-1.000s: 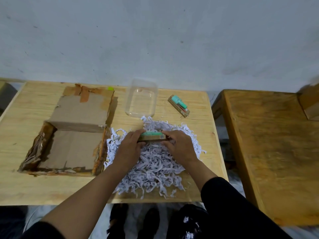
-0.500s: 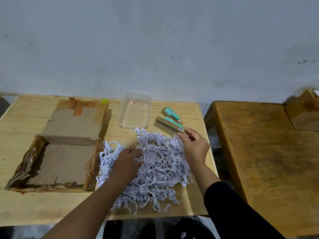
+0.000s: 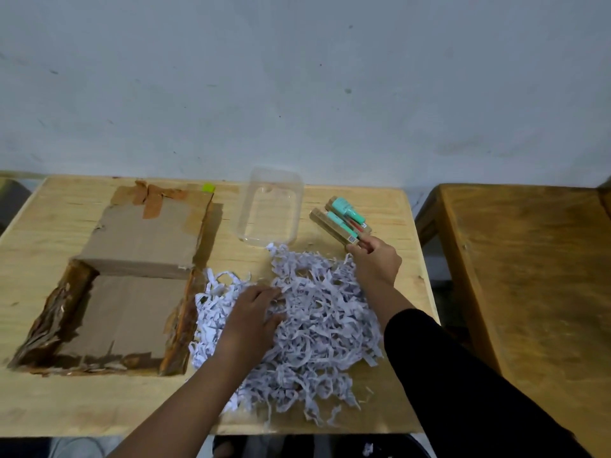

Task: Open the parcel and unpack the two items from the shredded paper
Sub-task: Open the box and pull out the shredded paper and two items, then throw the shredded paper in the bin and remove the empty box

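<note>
From the head camera, a light wooden table [image 3: 49,401] holds a flat, torn-open cardboard parcel [image 3: 132,276] on its left side. A big pile of white shredded paper [image 3: 317,325] lies in the middle, near the front edge. The left hand [image 3: 254,312] rests flat on the pile with fingers spread and holds nothing. The right hand [image 3: 375,259] is at the far right of the pile, and its fingertips pinch the near end of a long brown item [image 3: 334,228] with a green part. A second item [image 3: 347,209] just like it lies right beside the first, maybe touching it. A clear plastic tray [image 3: 269,209] sits left of the two items. A darker wooden table [image 3: 529,276] stands to the right.
</note>
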Demonstrator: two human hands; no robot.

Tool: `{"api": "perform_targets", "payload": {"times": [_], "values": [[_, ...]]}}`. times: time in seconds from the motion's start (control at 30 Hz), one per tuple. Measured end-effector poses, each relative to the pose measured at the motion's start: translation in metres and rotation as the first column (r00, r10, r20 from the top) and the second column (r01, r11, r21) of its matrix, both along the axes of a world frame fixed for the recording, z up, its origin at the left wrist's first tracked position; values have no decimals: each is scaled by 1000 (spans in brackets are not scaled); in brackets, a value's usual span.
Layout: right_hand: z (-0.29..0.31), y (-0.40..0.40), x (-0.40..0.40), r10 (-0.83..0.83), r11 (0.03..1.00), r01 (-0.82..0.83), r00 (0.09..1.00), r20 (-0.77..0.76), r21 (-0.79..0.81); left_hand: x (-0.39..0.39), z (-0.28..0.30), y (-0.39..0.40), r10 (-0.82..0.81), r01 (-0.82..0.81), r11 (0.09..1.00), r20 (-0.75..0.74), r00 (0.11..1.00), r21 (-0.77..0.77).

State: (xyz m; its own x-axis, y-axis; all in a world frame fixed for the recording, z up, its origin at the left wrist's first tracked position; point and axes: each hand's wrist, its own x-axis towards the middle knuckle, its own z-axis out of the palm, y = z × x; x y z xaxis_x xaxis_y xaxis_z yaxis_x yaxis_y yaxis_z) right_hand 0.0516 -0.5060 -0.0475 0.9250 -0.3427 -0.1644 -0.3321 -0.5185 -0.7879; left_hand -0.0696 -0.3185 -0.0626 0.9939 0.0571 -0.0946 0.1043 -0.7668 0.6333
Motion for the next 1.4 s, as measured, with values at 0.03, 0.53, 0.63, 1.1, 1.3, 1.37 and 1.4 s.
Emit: {"api": "perform_targets", "payload": {"times": [0.03, 0.53, 0.63, 1.1, 1.3, 1.37, 1.4], "values": [[0, -2, -2, 41, 998, -42, 999, -9, -39, -1, 6, 0, 5, -5, 1000, 24, 1000, -16], [-15, -60, -69, 900, 349, -898, 401, -171, -268, -45, 10, 42, -249, 351, 898, -352, 902, 264], [-26, -32, -77, 938, 271, -886, 331, -105, -376, -33, 0, 43, -375, 421, 885, -231, 898, 200], [-29, 12, -93, 780, 607, -777, 540, 316, -168, -13, -1, 23, -157, 194, 949, 163, 974, -248], [14, -3, -103, 675, 722, -668, 624, 394, -180, -1, 35, 9, -259, 323, 920, 273, 926, -221], [34, -10, -108, 665, 739, -634, 635, 393, -228, 4, 49, 2, -298, 368, 906, 303, 905, -210], [43, -13, -112, 679, 734, -605, 643, 355, -308, 5, 56, -2, -318, 393, 895, 314, 894, -211]]}}
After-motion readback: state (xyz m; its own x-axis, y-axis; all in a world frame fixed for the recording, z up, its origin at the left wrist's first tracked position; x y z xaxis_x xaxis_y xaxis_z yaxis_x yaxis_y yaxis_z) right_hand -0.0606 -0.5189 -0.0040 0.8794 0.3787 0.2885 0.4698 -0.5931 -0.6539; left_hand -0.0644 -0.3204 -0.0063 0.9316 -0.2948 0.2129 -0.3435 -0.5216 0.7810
